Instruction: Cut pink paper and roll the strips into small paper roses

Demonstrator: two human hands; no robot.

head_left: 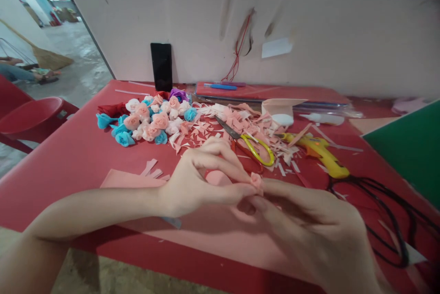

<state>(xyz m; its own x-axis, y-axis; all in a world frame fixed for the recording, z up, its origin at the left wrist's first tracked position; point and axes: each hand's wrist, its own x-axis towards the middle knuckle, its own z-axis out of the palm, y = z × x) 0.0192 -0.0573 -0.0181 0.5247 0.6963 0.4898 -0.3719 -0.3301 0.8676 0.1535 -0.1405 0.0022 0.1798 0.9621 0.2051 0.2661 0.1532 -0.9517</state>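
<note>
Between my fingertips is a small pink paper flower (256, 182), its petals rolled into a bud. My left hand (209, 179) pinches it from the left between thumb and forefinger. From the right, my right hand (305, 225) grips its lower side, thumb toward me. Both hands are above a large pink paper sheet (206, 234) on the red table (151, 259). Just beyond them lie scissors (254, 145) with yellow handles, blades pointing back left, beside a heap of pink paper scraps (202, 131).
Pink, white and blue paper flowers (151, 120) cluster at the back left, before an upright black phone (162, 67). A yellow glue gun (319, 154) with a looping black cable (385, 211) lies right. A green board (409, 156) borders the right; a red chair (34, 115) stands left.
</note>
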